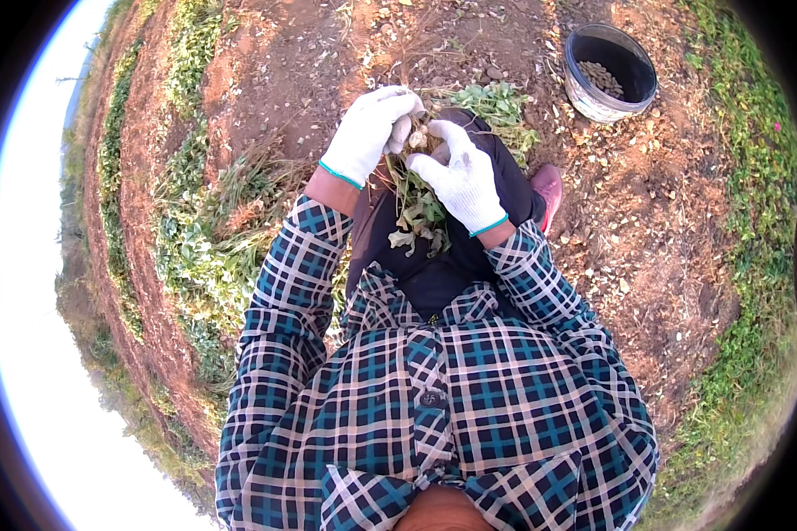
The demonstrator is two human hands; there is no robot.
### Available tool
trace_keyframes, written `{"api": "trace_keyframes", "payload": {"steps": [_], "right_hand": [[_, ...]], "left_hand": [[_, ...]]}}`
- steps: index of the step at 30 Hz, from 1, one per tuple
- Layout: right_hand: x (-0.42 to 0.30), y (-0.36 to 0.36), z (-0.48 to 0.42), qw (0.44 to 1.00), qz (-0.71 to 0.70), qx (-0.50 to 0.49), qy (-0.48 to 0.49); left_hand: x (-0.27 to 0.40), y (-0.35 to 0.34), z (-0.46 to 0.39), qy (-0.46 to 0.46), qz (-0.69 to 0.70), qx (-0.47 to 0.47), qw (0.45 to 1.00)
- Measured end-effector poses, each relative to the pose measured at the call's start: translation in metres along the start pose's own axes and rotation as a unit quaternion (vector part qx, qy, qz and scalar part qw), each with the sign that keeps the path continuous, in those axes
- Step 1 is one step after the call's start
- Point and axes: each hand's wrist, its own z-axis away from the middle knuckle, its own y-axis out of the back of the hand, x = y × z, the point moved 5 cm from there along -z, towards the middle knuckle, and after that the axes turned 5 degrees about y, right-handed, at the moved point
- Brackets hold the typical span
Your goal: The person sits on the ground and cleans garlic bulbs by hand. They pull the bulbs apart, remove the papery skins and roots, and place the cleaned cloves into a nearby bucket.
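My left hand (372,129), in a white knit glove with a green cuff edge, grips the root end of an uprooted peanut plant (425,207). Pale peanut pods (418,138) show among the roots between my two hands. My right hand (463,178), gloved the same way, is bent around the pods from the right, thumb and forefinger at either side of them. Whether it grips a pod is hard to tell. Wilted leaves of the plant hang down over my dark trousers, between my knees.
A bucket (610,114) with a dark inside stands on the soil at the upper right, holding many pods (600,79). Pulled plants (498,109) lie beyond my right knee, and a larger heap (219,245) lies at my left. Green growth (757,219) borders the right side.
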Motion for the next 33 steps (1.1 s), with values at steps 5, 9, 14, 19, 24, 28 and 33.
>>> {"api": "trace_keyframes", "payload": {"steps": [5,9,14,19,24,28,33], "right_hand": [[-0.001,0.002,-0.021,0.991,0.034,0.045,0.118],[0.005,0.019,-0.026,0.991,0.033,0.027,0.126],[-0.006,0.034,-0.033,0.984,0.040,-0.058,0.161],[-0.022,0.034,-0.036,0.963,0.074,-0.014,0.259],[-0.006,0.025,-0.043,0.958,-0.193,-0.155,0.144],[0.036,0.013,-0.040,0.758,-0.622,-0.182,-0.073],[0.033,0.027,-0.023,0.709,-0.683,-0.065,-0.163]], "left_hand": [[0.001,-0.002,0.002,-0.011,-0.014,-0.011,1.000],[0.002,-0.007,0.006,-0.036,-0.136,-0.028,0.990],[0.007,-0.017,0.011,-0.064,-0.190,-0.042,0.979],[-0.002,-0.015,0.008,-0.100,-0.146,-0.057,0.983],[-0.009,-0.004,0.014,-0.002,-0.012,-0.069,0.998],[-0.011,0.009,0.004,-0.011,0.098,-0.088,0.991],[-0.013,0.012,0.000,0.006,0.182,-0.044,0.982]]}}
